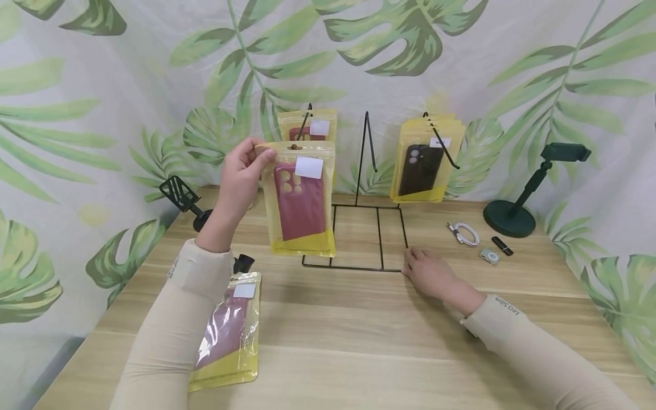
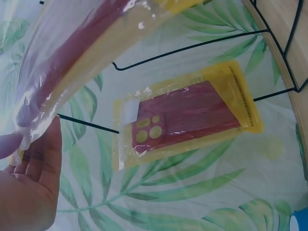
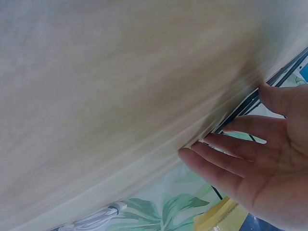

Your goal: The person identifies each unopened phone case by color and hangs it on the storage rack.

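My left hand [image 1: 241,173] pinches the top corner of a yellow-edged clear pouch [image 1: 302,246] with a dark red phone case [image 1: 302,213] inside. This pouch is upright at the left hook [image 1: 306,121] of a black wire display rack [image 1: 380,239], its hang hole at the hook's front end. Behind it, another pouch with a red phone case [image 2: 192,115] hangs on the same hook. My right hand [image 1: 430,273] rests at the front right corner of the rack's base, its fingers [image 3: 231,163] extended and touching the wire.
Pouches with a black phone case [image 1: 421,169] hang from the right hook. A similar red-case pouch [image 1: 230,336] lies at front left. To the right are a green phone stand [image 1: 509,217], white cable [image 1: 467,233], small clip device [image 1: 489,255] and black stick [image 1: 502,245]. A black stand [image 1: 179,193] is left.
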Demonstrator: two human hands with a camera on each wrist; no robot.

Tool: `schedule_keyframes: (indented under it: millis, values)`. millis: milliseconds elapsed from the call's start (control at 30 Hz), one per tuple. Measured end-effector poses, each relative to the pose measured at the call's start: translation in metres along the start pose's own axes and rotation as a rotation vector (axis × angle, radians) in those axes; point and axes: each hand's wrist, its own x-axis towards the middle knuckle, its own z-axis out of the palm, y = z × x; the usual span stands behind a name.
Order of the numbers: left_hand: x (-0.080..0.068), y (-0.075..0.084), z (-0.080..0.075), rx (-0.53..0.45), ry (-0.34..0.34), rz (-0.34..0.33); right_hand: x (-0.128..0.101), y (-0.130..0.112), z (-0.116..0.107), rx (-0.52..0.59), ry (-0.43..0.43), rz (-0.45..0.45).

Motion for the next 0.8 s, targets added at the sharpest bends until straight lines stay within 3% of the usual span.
schedule_keyframes:
  millis: [300,600,800]
  values:
    - [0.015,-0.013,0.003,0.036,-0.007,-0.031,-0.001,-0.002,-0.002,-0.014,0.01,-0.013]
    - [0.04,-0.032,0.007,0.141,-0.013,-0.116,0.0,0.0,-0.001,0.032,-0.026,0.022]
    - [0.058,-0.042,0.012,0.24,0.02,-0.125,-0.001,-0.001,-0.004,0.034,-0.009,0.022]
